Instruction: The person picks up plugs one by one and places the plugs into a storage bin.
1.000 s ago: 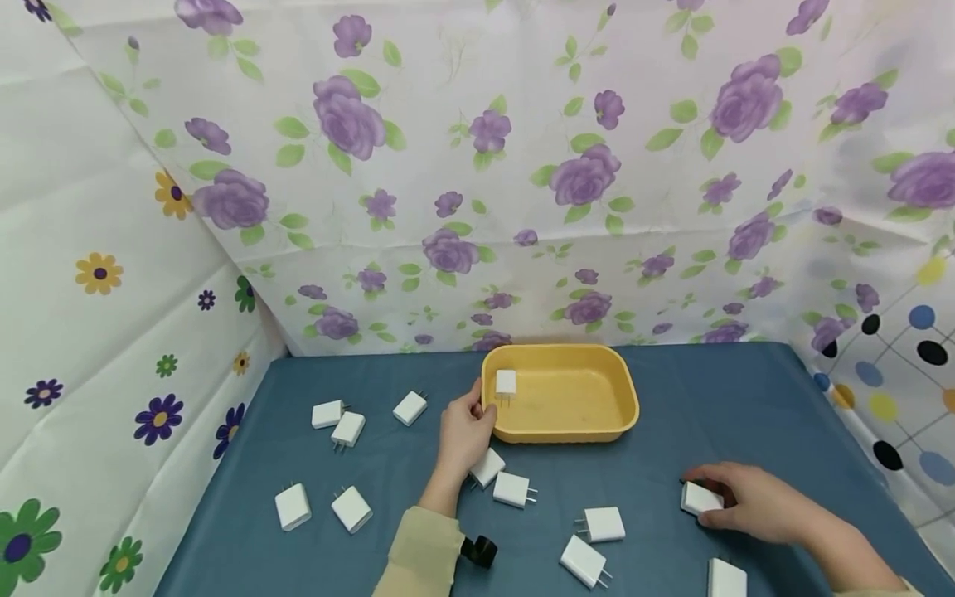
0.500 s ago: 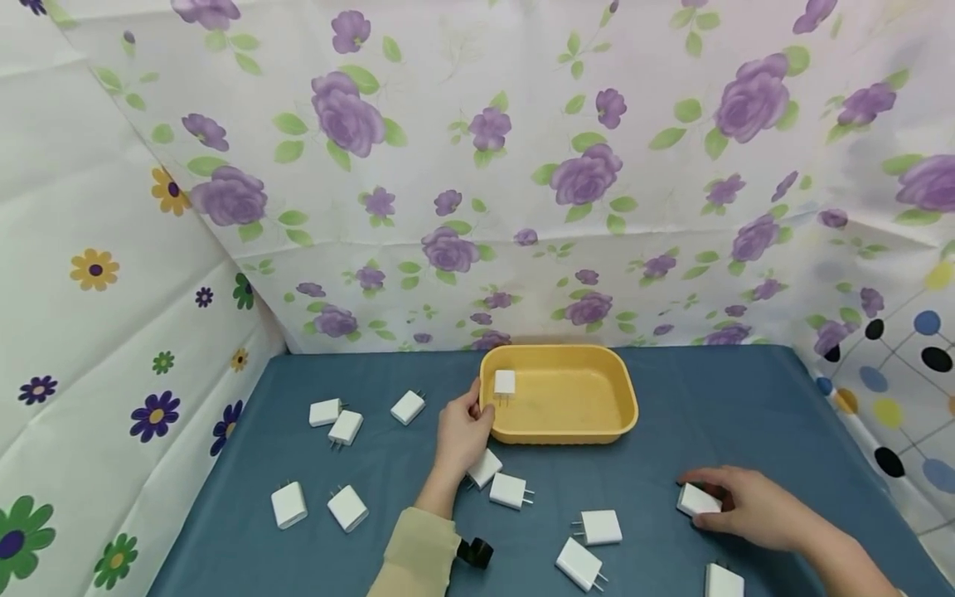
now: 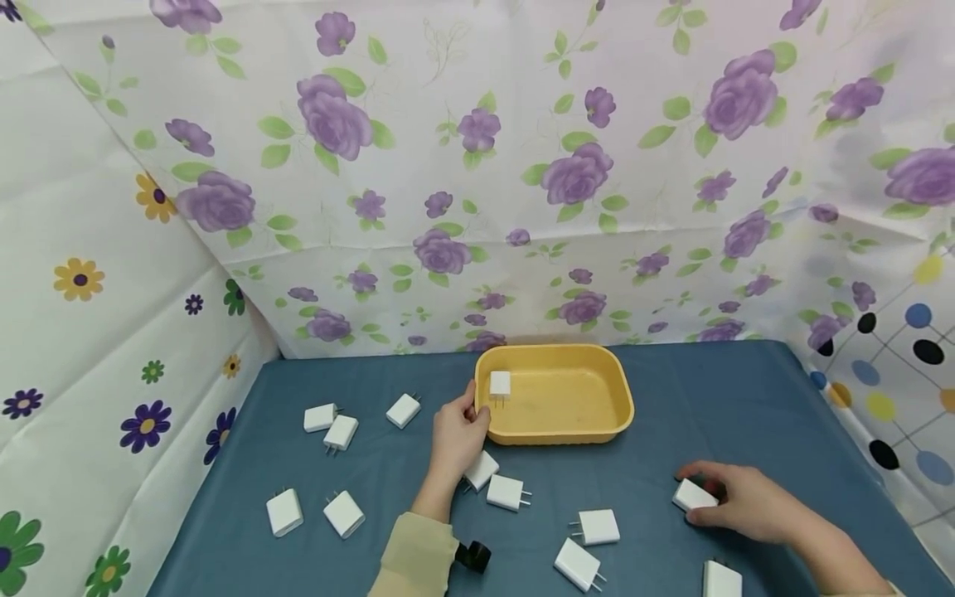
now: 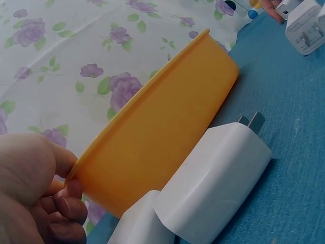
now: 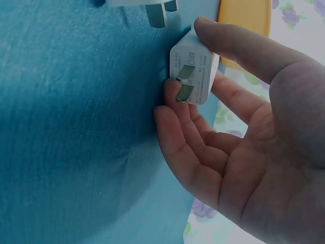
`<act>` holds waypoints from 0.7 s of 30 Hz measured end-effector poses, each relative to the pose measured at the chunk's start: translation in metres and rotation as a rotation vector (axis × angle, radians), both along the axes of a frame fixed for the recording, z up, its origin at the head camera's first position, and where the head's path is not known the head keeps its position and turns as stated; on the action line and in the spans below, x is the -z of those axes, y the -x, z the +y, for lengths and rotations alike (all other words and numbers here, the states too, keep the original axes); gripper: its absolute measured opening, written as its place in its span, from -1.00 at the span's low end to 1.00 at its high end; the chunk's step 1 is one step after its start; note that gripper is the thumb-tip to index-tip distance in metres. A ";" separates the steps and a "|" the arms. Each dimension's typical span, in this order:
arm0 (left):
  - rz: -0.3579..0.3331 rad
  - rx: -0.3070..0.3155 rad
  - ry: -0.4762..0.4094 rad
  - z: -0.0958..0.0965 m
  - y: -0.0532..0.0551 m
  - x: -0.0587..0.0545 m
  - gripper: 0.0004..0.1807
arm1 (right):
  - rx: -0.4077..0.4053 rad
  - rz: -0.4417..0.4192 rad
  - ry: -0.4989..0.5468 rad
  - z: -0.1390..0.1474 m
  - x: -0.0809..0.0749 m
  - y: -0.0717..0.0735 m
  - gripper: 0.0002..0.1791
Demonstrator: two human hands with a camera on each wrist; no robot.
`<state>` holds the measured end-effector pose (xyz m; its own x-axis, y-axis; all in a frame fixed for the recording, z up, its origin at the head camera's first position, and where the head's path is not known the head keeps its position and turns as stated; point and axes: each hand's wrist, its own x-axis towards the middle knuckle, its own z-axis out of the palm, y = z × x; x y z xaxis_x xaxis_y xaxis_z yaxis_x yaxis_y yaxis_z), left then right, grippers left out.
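Note:
My left hand (image 3: 457, 435) pinches the left rim of a yellow plastic tray (image 3: 567, 435); in the left wrist view the thumb and fingers meet at its edge. One white charger plug (image 3: 500, 384) lies in the tray's left end. At the right, my right hand (image 3: 746, 502) holds another white charger plug (image 3: 692, 496) between thumb and fingers, low at the table. Its two metal prongs (image 5: 185, 93) point toward the right wrist camera. Beside the left wrist lie two white plugs, one (image 3: 482, 470) partly hidden by the hand, the other (image 3: 507, 492) in full view.
Several more white plugs lie scattered on the blue tablecloth (image 3: 671, 398): a left group (image 3: 341, 433), a front pair (image 3: 579, 564) and one at the lower right (image 3: 721, 579). Flowered cloth (image 3: 448, 166) walls the back. A black strap piece (image 3: 473, 556) sits at the left wrist.
The view has shifted slightly. Both hands keep nearly the same places, the left at the tray and the right at its charger plug.

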<state>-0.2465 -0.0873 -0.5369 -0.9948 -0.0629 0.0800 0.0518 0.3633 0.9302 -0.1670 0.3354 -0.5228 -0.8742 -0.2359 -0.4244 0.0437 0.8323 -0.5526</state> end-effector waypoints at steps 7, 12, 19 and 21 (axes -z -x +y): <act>0.012 0.007 0.017 0.000 0.001 0.000 -0.43 | -0.036 0.014 -0.011 -0.006 -0.007 0.004 -0.38; 0.022 0.024 0.035 -0.001 0.004 -0.001 -0.43 | -0.043 0.039 0.070 -0.019 -0.018 0.011 -0.39; -0.001 0.018 0.033 -0.001 0.001 0.003 -0.42 | -0.148 0.009 0.323 -0.049 -0.043 0.016 -0.35; -0.001 0.018 0.031 -0.001 0.001 0.003 -0.42 | -0.195 0.018 0.393 -0.060 -0.053 0.020 -0.41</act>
